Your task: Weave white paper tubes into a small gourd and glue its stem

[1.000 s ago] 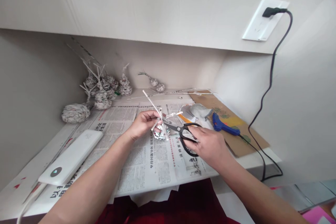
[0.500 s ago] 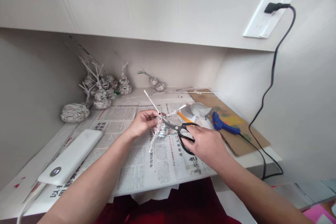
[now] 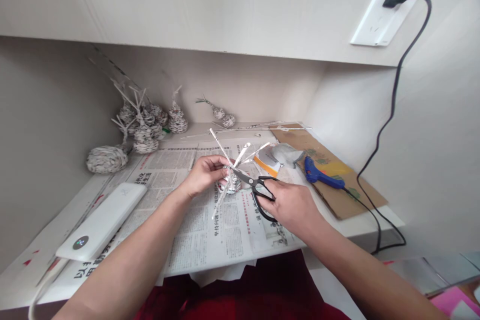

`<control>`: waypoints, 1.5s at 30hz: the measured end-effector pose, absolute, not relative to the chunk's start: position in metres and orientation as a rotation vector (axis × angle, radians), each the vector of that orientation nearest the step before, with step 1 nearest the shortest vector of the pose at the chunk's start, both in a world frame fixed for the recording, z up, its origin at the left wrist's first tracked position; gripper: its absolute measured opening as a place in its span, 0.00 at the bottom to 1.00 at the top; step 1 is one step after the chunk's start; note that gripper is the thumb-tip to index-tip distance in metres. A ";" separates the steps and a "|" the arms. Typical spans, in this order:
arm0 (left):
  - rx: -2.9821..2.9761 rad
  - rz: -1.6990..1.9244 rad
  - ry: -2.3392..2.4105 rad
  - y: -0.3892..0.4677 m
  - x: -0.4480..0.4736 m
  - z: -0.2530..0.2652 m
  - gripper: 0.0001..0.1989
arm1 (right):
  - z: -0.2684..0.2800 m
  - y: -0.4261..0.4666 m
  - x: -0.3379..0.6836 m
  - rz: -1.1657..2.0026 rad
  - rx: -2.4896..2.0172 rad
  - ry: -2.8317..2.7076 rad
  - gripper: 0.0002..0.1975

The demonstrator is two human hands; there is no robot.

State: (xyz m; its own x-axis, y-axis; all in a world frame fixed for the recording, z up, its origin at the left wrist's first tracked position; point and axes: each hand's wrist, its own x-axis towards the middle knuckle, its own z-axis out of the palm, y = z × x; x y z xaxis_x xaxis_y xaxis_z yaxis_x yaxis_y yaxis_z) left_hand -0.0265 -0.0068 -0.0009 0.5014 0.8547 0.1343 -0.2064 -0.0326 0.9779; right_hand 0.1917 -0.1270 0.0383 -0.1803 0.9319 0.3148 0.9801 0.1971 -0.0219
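My left hand (image 3: 207, 174) pinches the top of a small woven paper gourd (image 3: 233, 183) over the newspaper. Several rolled-paper strips (image 3: 221, 146) stick out from its neck in different directions. My right hand (image 3: 290, 203) holds black-handled scissors (image 3: 258, 187), fingers through the loops. The blades point left and reach in among the strips at the gourd's top, close to my left fingertips. Whether a strip lies between the blades I cannot tell.
Several finished woven paper gourds (image 3: 145, 135) stand at the back left. A white power bank (image 3: 103, 222) lies on the newspaper (image 3: 195, 240). On the right, a blue glue gun (image 3: 322, 176) rests on cardboard (image 3: 345, 205), its black cord (image 3: 378, 135) running to a wall socket (image 3: 388, 12).
One more strip now stands up from the gourd's neck between the others. The scissors have shifted very slightly left, still at the neck. My left hand keeps its hold.
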 end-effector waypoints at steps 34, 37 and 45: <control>1.121 0.973 0.621 -0.010 -0.027 0.011 0.16 | 0.022 -0.131 0.196 -0.273 -1.560 -2.042 0.13; 1.074 0.981 0.623 -0.010 -0.027 0.011 0.16 | 0.023 -0.132 0.192 -0.269 -1.563 -2.027 0.13; 1.063 0.991 0.612 -0.010 -0.026 0.011 0.15 | 0.026 -0.131 0.184 -0.226 -1.646 -1.984 0.13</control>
State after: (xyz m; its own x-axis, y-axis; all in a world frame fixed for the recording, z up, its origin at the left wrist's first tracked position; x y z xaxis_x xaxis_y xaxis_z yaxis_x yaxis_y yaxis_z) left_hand -0.0259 -0.0100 0.0106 0.4513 0.8916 0.0381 -0.3652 0.1456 0.9195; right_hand 0.1839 -0.1309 0.0262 -0.1022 0.8565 0.5059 0.9483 0.2374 -0.2104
